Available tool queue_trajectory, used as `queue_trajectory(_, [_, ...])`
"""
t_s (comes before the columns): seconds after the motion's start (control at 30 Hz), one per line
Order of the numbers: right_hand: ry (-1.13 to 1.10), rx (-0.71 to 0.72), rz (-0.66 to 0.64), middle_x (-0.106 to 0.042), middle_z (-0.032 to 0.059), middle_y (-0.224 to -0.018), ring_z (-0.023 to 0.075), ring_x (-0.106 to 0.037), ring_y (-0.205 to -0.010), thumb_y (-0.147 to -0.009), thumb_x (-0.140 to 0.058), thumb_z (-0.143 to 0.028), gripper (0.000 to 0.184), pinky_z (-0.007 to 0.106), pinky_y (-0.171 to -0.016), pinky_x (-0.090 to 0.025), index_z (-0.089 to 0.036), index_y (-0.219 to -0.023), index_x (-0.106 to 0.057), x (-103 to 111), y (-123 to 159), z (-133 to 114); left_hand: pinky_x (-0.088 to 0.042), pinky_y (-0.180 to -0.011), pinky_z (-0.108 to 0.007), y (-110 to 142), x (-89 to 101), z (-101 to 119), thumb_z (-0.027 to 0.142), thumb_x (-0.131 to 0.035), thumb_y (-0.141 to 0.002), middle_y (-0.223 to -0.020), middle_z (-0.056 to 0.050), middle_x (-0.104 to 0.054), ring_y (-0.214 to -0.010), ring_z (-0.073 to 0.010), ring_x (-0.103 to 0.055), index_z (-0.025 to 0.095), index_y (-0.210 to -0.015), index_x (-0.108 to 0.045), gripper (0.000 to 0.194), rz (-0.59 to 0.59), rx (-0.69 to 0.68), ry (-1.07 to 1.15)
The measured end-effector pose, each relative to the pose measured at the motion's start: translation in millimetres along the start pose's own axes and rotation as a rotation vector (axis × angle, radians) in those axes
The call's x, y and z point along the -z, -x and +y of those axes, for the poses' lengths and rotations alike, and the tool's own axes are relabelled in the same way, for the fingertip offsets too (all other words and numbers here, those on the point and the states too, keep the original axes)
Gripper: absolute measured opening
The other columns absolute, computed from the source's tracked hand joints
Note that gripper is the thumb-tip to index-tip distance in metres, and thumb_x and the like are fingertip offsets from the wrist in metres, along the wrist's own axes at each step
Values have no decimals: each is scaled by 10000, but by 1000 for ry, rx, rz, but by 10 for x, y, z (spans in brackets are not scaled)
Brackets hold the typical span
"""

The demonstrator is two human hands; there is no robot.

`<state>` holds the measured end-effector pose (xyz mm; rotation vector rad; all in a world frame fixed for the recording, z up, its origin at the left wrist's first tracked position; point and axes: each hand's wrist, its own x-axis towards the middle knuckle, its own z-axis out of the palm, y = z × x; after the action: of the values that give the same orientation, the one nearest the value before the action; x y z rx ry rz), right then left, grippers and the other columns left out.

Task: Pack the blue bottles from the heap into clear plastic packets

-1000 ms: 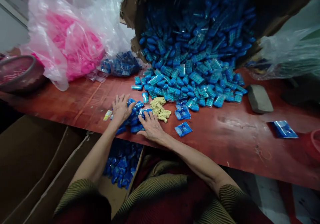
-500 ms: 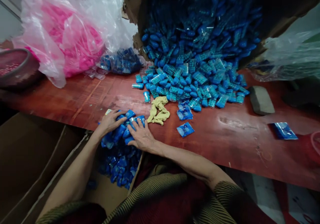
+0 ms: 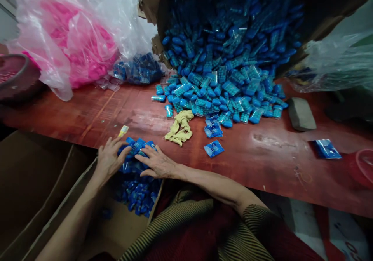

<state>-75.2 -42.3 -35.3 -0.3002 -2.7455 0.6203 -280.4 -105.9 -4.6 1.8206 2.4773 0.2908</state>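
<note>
Bench (image 3: 279, 171) crosses the frame from left to right, reddish, smooth, scuffed to a shine. Carton (image 3: 149, 4), upper centre to upper right: brown, ragged-lipped, bottles (image 3: 230, 88) spilling onto the bench, clear and glossy with blue ends. Box (image 3: 122, 224), lower left, stiff cardboard, open below the bench's near edge, blue pieces inside. Bag (image 3: 67, 47), upper left: thin crinkled film, pink contents.

Left hand (image 3: 110, 158), left of centre: fingers spread and bent, unclenched, at the left side of the packets (image 3: 136, 146). Right hand (image 3: 159, 163), near centre: palm down, fingers fanned over their right side; no firm grip seen. Packets lie between the two at the bench's edge, above the box; neither hand clearly nearer. Cluster stretches sideways, hand to hand; no single long axis readable. Shiny, flattish, small.

Block (image 3: 302, 114), right: grey, matte, round-cornered. Wad (image 3: 180, 127), centre: yellow, limp, wrinkled. Loose packet (image 3: 214, 148) right of it, flat, squarish.
</note>
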Motion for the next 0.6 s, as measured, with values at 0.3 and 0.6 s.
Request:
queue_trajectory(0.3, [311,-255,3,-564,117,-1086,226,-477,-986,-935,-361,-163,250,373,-782,-415,-167,-1076,-567,354,264,492,-291,-996,-541,-82,-338,631,395,-402,-864,-1265,-136,-581,-1262,-344,-420,192,-1082,-631,376,-83,-376,1])
queue_trajectory(0.6, [322,-353,-12,-585,82,-1049,235,-457,-988,-935,-412,-222,246,350,-777,-373,-188,-1057,-624,621,69,1303,-325,-963,-512,317,-349,383,381,-401,-850,-1129,-136,-644,-1220,-327,-454,203,-857,-647,304,-53,-313,-46])
